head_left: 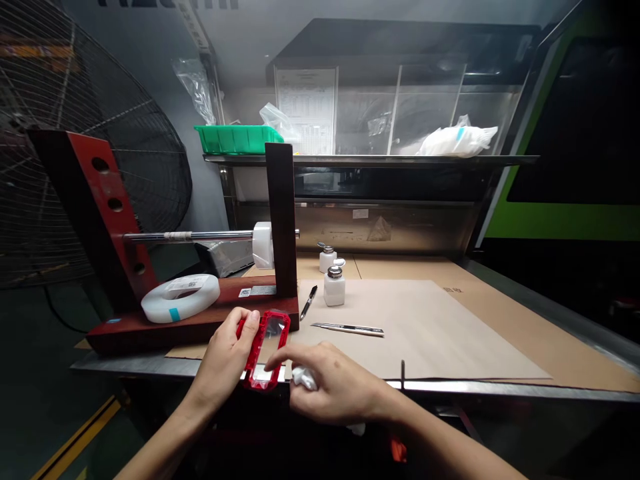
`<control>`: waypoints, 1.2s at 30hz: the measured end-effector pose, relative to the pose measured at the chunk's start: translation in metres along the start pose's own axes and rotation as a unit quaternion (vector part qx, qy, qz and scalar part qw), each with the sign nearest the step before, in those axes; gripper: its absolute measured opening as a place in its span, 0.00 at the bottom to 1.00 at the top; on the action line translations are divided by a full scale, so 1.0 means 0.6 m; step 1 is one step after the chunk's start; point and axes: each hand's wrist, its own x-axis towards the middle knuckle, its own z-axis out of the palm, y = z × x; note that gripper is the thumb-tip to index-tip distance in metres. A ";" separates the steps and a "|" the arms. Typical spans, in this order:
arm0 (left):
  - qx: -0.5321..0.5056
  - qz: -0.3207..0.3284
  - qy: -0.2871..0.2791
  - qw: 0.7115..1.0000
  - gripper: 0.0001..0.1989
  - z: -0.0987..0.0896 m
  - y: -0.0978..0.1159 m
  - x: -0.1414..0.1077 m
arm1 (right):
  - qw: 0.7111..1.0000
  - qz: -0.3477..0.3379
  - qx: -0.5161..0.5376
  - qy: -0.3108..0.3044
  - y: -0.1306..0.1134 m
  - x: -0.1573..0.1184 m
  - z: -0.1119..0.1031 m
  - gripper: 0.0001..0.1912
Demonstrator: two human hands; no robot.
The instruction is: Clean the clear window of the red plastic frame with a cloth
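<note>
Near: left hand (230, 353) grips red frame (256, 352) at the bench's near edge (450, 387); right hand (333, 383) curled round white wad (304, 378), forefinger at the frame's window | left: dark-red stand (281, 227) crowds in | right: pale sheet (425, 333) gives wide room beyond the knife (350, 329) | farther: two white bottles (335, 288) | far: metal shelf (380, 160), big fan (155, 147) far left
</note>
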 end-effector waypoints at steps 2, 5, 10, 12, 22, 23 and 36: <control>-0.012 -0.008 0.011 1.000 0.17 0.000 -0.002 -0.003 | 1.000 0.011 0.010 0.015 0.000 -0.005 0.010 0.24; -0.012 -0.007 0.028 0.999 0.16 0.000 0.002 -0.010 | 0.999 0.037 0.008 0.009 -0.002 -0.005 0.024 0.24; -0.009 0.005 0.037 0.999 0.15 0.001 0.010 -0.019 | 0.998 0.053 -0.010 -0.028 -0.009 0.001 0.036 0.25; -0.016 0.003 0.037 0.999 0.15 0.003 0.010 -0.020 | 0.998 0.057 -0.022 -0.032 -0.011 0.000 0.039 0.25; -0.216 -0.113 0.046 0.969 0.16 0.003 -0.009 -0.028 | 0.990 0.063 0.048 0.120 -0.002 -0.029 0.040 0.14; -0.253 -0.140 0.044 0.956 0.16 0.004 -0.010 -0.033 | 0.981 0.089 0.083 0.153 0.005 -0.033 0.042 0.12; -0.520 -0.359 -0.041 0.774 0.16 0.036 -0.004 -0.170 | 0.925 0.101 0.359 0.067 0.036 -0.031 0.107 0.17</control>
